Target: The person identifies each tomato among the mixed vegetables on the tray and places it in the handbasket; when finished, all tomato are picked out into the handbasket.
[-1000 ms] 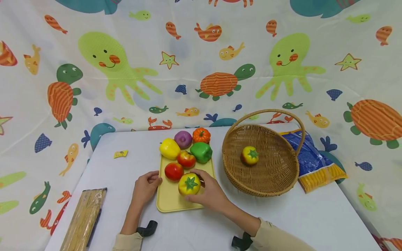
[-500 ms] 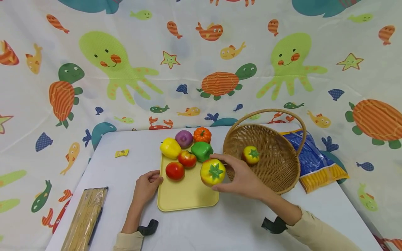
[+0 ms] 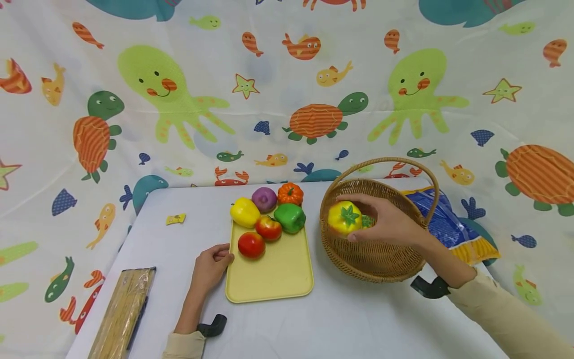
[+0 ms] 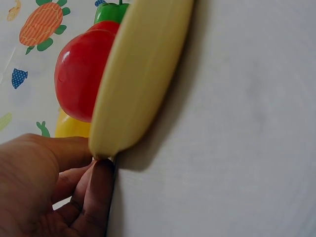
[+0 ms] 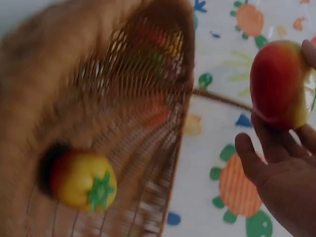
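Observation:
My right hand [image 3: 391, 222] grips a yellow-and-red toy tomato [image 3: 343, 218] with a green star-shaped leaf, thumb on one side and fingers on the other. It is held over the opening of a wicker basket [image 3: 374, 267]. A similar second tomato [image 5: 84, 180] lies inside the basket, mostly hidden in the head view. At the left rim of a pale yellow tray [image 3: 269, 281], my left hand [image 3: 210, 267] pinches the edge. On the tray are a red tomato [image 3: 251, 245], a red-yellow fruit [image 3: 268, 228], a green pepper [image 3: 290, 218] and a yellow fruit [image 3: 244, 213].
A purple onion [image 3: 264, 199] and an orange pumpkin [image 3: 290, 193] sit at the tray's far end. Behind the basket lies a blue-and-yellow bag [image 3: 441, 219]. A flat clear-wrapped pack [image 3: 123, 309] and a small yellow packet [image 3: 176, 219] lie left on the white table [image 3: 269, 329].
My right hand has lifted the yellow-and-red tomato from the tray and carried it rightward to over the basket. The left hand has stayed at the tray's rim.

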`<state>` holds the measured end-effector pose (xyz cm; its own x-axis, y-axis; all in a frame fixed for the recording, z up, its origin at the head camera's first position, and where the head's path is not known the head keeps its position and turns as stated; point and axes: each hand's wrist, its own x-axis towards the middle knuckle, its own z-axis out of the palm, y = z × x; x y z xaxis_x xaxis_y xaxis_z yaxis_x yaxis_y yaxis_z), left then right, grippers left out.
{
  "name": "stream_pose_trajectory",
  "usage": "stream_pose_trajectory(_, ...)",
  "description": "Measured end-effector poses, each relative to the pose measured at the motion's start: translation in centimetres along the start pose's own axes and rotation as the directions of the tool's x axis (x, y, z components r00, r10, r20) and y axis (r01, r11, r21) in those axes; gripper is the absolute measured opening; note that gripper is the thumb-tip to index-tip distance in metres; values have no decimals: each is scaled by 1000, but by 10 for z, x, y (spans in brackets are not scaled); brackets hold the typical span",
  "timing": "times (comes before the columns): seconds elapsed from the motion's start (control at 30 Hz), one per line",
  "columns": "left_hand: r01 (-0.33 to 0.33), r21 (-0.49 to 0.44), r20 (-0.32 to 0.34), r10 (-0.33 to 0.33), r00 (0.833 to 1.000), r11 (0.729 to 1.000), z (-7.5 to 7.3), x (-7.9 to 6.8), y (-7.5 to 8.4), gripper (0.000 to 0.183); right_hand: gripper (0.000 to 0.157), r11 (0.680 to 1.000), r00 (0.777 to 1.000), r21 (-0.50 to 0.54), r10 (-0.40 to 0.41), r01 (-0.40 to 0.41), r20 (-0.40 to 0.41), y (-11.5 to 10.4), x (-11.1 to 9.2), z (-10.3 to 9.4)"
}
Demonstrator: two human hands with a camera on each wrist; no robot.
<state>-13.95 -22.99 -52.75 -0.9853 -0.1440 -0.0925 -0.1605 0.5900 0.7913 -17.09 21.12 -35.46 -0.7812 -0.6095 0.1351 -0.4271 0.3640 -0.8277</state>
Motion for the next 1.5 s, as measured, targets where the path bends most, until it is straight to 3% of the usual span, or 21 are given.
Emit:
stream_pose_trajectory(0.3, 6, -3, 4, -6, 1000, 1000, -1, -1, -1, 37, 72, 991, 983, 119, 48, -69, 175, 41, 22, -38)
stream_pose_trajectory(0.53, -3, -8, 7, 3, 1000, 1000, 1, -2, -2, 37, 74, 994, 947, -60, 108, -95, 302, 67, 37, -38)
stream_pose_trajectory(0.73, -3, -9, 6, 3, 1000, 1000, 0, -5, -1, 36, 75, 993, 910, -26, 117, -116, 397, 83, 45, -31)
stream_pose_trajectory(0.9, -3, -12, 9, 4, 1000, 1000, -2, -6, 0, 35, 74, 993, 901, -18, 112, -115, 419, 95, 50, -30)
stream_pose_trajectory(1.2, -13, -13, 4, 13, 1000, 1000, -4, -5, -2, 36, 74, 988, 896, -111, 142, -105, 421, 112, 54, -25)
stream_pose_trajectory(1.5, -13, -15, 4, 13, 1000, 1000, -5, -5, -2, 35, 74, 988, 886, -125, 137, -91, 443, 114, 55, -21)
